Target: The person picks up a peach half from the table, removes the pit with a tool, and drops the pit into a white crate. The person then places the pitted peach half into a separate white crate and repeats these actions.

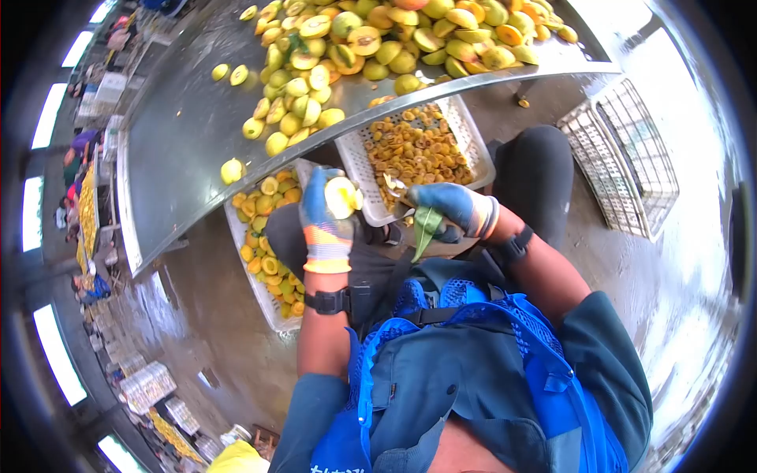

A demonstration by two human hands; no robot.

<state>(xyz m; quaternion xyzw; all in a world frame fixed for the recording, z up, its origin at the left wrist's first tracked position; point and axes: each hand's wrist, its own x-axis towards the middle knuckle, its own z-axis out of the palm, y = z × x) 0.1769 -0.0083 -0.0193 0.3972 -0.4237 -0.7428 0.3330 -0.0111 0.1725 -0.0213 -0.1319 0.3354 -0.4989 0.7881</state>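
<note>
My left hand (326, 225), in a blue and orange glove, is wrapped round a pale yellow peach half (342, 197), its cut face turned toward my right hand. My gloved right hand (457, 210) is closed on a small pitting tool (400, 191) whose metal end points at the peach; its handle is hidden by my fingers. A green leaf (426, 229) hangs just below the right fingers. Between and beyond my hands lies a white crate (482, 158) of small orange-brown pits and scraps. Left of my left hand, another white crate (272, 315) holds peach halves.
A metal table (181, 142) with a raised edge spans the front, bearing a heap of halved peaches (378, 39). To the right, an upright white plastic crate (623, 158) stands on the wet floor. People and more crates (148, 386) show far left.
</note>
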